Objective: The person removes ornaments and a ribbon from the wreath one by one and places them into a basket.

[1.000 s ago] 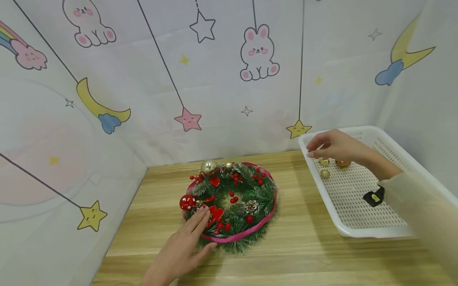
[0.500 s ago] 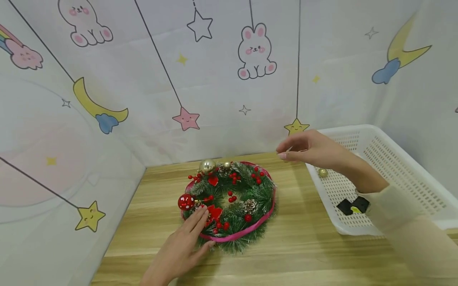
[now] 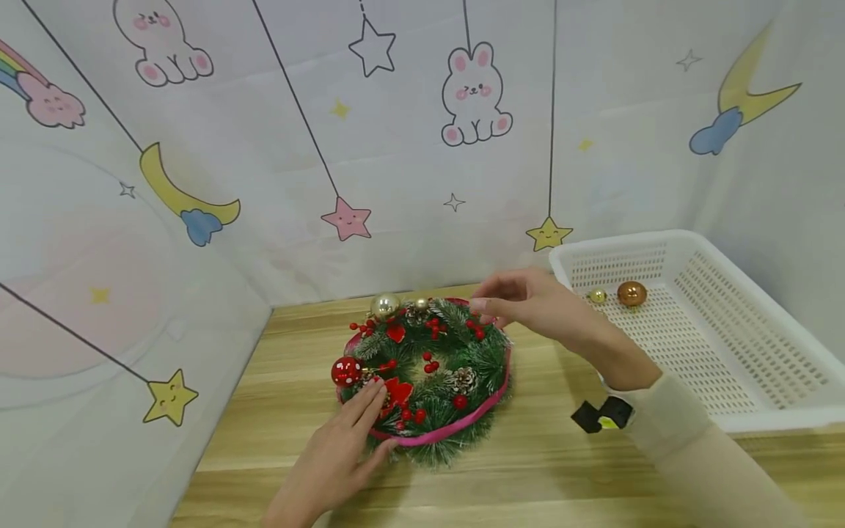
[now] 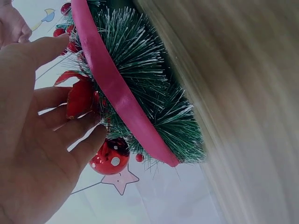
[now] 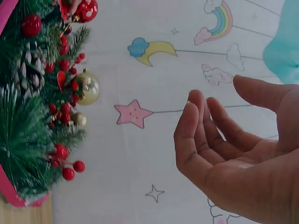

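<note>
Fingers of the left hand (image 3: 337, 458) lie flat and straight on the near-left rim of the wreath (image 3: 425, 378), which sits mid-table, gripping nothing. It looks light, bristly and springy, with fragile baubles, so the pink ribbon edge seems safest. The right hand (image 3: 538, 304) hovers above its far-right side, loosely curled, empty.

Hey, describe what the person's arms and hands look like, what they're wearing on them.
Both hands are bare, with no gloves or rings visible. The right hand comes out of a long, pale cream sleeve, and a small black device with a yellow-green mark sits at that wrist. The left hand shows no sleeve in the head view; its nails look short and unpainted.
</note>
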{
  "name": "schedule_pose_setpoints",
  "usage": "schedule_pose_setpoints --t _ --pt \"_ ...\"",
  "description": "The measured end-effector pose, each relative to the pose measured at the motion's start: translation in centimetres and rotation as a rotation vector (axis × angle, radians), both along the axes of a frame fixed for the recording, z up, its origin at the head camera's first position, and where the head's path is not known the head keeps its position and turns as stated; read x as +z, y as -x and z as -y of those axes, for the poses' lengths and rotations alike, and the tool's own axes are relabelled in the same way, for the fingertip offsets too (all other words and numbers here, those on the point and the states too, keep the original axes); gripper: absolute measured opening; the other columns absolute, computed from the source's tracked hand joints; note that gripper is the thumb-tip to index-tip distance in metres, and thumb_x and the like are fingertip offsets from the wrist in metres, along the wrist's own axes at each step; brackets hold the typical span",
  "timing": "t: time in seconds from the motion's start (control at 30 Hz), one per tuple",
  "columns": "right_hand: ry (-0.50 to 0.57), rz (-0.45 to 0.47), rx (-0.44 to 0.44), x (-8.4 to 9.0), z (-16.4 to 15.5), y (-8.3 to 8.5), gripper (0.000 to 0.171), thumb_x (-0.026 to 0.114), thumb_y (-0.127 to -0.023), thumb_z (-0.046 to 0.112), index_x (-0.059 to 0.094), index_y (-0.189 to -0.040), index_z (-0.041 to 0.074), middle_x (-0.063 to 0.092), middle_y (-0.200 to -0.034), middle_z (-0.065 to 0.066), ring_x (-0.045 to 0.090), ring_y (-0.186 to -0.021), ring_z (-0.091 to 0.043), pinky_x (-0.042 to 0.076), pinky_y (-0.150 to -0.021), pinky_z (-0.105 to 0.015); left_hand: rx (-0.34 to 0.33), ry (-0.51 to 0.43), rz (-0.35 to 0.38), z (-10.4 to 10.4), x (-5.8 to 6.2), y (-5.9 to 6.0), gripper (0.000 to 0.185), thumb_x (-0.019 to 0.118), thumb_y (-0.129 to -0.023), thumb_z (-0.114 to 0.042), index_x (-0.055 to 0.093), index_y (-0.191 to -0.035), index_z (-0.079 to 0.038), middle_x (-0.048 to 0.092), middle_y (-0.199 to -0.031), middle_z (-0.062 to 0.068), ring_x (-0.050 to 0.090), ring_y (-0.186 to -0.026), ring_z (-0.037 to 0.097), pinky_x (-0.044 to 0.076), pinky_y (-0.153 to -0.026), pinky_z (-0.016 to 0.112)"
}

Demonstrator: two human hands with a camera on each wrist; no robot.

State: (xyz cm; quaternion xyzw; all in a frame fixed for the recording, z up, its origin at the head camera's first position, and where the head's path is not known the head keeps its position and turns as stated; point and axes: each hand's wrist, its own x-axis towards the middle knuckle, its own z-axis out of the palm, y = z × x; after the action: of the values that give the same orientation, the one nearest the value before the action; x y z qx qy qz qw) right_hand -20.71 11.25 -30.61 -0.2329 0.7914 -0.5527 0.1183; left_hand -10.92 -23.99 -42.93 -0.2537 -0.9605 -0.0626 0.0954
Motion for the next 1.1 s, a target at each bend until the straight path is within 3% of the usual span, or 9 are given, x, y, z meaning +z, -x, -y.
schedule_pose_setpoints --t 0.17,0.4,0.5,0.6,0.73,0.83,0.93,1.1 --pt "0.032 0.057 -0.071 -1.7 2.1 -0.8 0.032 0.067 -0.105 0.028 0.068 -0.129 0.006 0.074 -0.117 -0.011 0.07 -0.101 -0.021 0.06 -0.089 -0.035 0.011 -0.043 -0.073 -0.1 0.2 0.0 0.071 0.073 -0.098 -0.043 0.052 -0.155 -0.007 0.057 -0.157 0.012 0.054 -0.147 0.031 0.053 -0.113 0.05" --pt "0.105 0.039 -0.306 -5.4 4.5 -0.1 0.032 0.066 -0.105 0.024 0.068 -0.129 0.004 0.07 -0.125 -0.018 0.067 -0.117 -0.033 0.057 -0.1 -0.046 0.026 -0.09 -0.222 -0.7 0.8 -0.5 0.058 0.08 -0.094 -0.034 0.066 -0.142 -0.006 0.071 -0.139 0.011 0.066 -0.131 0.031 0.059 -0.106 0.048" --pt "0.1 0.022 -0.381 -6.9 4.9 0.7 0.036 0.065 -0.105 0.024 0.065 -0.134 0.002 0.065 -0.137 -0.02 0.059 -0.131 -0.038 0.051 -0.11 -0.053 0.09 -0.158 -0.281 -1.2 1.1 -0.9 0.049 0.082 -0.092 -0.029 0.071 -0.133 -0.003 0.075 -0.127 0.012 0.068 -0.121 0.032 0.062 -0.098 0.048" --pt "0.064 0.032 -0.408 -8.3 5.1 1.4 0.045 0.065 -0.105 0.028 0.059 -0.142 0.002 0.056 -0.15 -0.021 0.049 -0.144 -0.041 0.044 -0.118 -0.06 0.191 -0.244 -0.286 -1.6 1.5 -1.5 0.04 0.082 -0.092 -0.025 0.075 -0.125 -0.004 0.077 -0.116 0.013 0.071 -0.11 0.032 0.064 -0.087 0.048" --pt "-0.006 0.038 -0.437 -9.9 5.3 2.3 0.054 0.064 -0.105 0.034 0.053 -0.149 0.005 0.046 -0.16 -0.021 0.034 -0.154 -0.044 0.038 -0.121 -0.067 0.33 -0.322 -0.192 -2.1 2.2 -2.3 0.036 0.079 -0.095 -0.026 0.073 -0.123 -0.004 0.074 -0.102 0.006 0.068 -0.094 0.023 0.06 -0.071 0.037" --pt "-0.031 0.034 -0.446 -10.8 5.3 2.8 0.057 0.063 -0.106 0.037 0.051 -0.152 0.005 0.043 -0.163 -0.021 0.031 -0.156 -0.045 0.037 -0.121 -0.068 0.457 -0.35 -0.026 -2.3 2.9 -2.6 0.045 0.072 -0.1 -0.037 0.067 -0.129 -0.002 0.07 -0.102 0.005 0.064 -0.088 0.017 0.052 -0.066 0.032" --pt "-0.064 0.038 -0.419 -11.4 5.3 3.3 0.061 0.06 -0.107 0.039 0.047 -0.156 0.006 0.042 -0.165 -0.021 0.036 -0.155 -0.045 0.039 -0.121 -0.067 0.56 -0.372 0.16 -2.3 3.4 -2.4 0.065 0.059 -0.105 -0.053 0.056 -0.142 0.001 0.068 -0.115 0.012 0.064 -0.088 0.017 0.051 -0.063 0.032" --pt "-0.123 0.074 -0.384 -12.3 5.1 3.6 0.065 0.055 -0.108 0.045 0.041 -0.16 0.009 0.04 -0.167 -0.02 0.038 -0.154 -0.045 0.039 -0.12 -0.067 0.56 -0.434 0.34 -1.7 3.2 -1.6 0.089 0.05 -0.105 -0.063 0.04 -0.156 0.009 0.067 -0.129 0.018 0.071 -0.097 0.021 0.059 -0.072 0.039"
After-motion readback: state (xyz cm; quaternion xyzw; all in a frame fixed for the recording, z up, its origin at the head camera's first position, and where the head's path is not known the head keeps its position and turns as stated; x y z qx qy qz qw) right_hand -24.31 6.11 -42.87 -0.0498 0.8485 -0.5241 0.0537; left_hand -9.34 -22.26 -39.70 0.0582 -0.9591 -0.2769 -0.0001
